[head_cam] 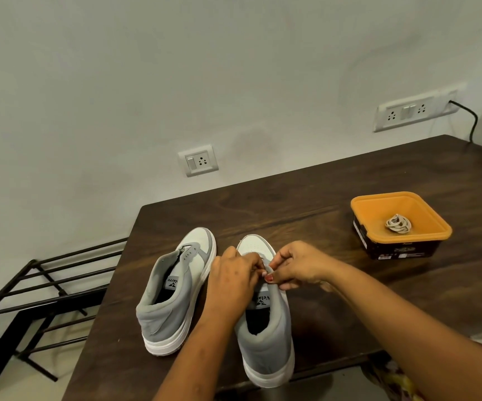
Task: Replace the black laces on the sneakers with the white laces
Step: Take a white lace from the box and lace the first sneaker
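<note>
Both grips, left hand (234,274) and right hand (296,264), are closed narrowly on the eyelet flaps of a grey-and-white high-top sneaker (266,337). Lace removal is judged underway, though any lace is hidden. Next, the coiled white lace (398,224) must be fetched from an orange square plastic tub (362,205), well apart rightward on the dark wooden counter (306,204).

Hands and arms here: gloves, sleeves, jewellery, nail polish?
Left hand and right hand are bare: no gloves, rings or watch visible. Forearms show no sleeves. One thumbnail on the right hand wears red polish.
</note>
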A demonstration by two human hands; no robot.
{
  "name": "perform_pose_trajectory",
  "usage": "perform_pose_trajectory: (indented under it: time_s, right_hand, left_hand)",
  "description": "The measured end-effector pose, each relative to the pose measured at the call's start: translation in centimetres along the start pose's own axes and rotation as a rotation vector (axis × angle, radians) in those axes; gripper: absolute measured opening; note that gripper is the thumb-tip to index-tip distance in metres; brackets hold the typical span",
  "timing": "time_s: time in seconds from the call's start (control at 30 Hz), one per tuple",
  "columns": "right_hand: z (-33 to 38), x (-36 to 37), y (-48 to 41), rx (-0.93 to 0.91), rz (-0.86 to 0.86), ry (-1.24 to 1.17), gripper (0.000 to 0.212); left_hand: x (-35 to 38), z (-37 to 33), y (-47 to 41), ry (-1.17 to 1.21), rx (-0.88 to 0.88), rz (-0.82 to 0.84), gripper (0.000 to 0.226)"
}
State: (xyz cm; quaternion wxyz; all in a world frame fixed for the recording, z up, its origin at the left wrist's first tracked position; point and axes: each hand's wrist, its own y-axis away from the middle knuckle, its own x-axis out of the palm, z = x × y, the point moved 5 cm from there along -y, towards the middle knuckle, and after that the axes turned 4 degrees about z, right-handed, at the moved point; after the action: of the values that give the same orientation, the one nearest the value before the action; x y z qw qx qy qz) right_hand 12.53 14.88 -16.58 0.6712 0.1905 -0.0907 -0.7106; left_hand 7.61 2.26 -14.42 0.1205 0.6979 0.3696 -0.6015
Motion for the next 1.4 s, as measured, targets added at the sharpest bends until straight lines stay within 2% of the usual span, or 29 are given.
perform_pose_trajectory:
  time_s: [0.17,0.5,0.67,0.77,1.1,1.27,1.4]
  right_hand:
    - [0.1,0.0,0.0,0.012,0.008,0.012,0.014]
    - [-0.1,0.7,0.3,-0.054,-0.028,0.051,0.02]
    - [0.0,0.3,0.6,-0.039,-0.009,0.048,0.018]
    - [-0.1,0.3,0.6,-0.018,-0.001,0.009,0.012]
    - [0.1,0.1,0.0,-0.007,-0.174,0.088,0.021]
    - [1.1,-1.1,0.6,-0.032,-0.24,-0.173,0.019]
    - [3.0,-2.8,1.3,-0.223,-0.337,-0.659,0.014]
  left_hand:
    - [-0.2,-0.3,0.2,0.004,0.007,-0.067,0.007]
    - [0.3,0.7,0.0,0.088,-0.019,0.001,0.006]
    - [0.5,0.5,-0.2,0.09,-0.013,0.007,0.023]
    - [0.6,0.5,-0.2,0.054,0.017,0.032,0.02]
    - [-0.1,-0.2,0.3,-0.032,0.049,0.025,0.02]
    - [-0.1,0.6,0.4,-0.017,-0.011,0.024,0.026]
    - [-0.1,0.6,0.4,0.04,-0.028,0.039,0.029]
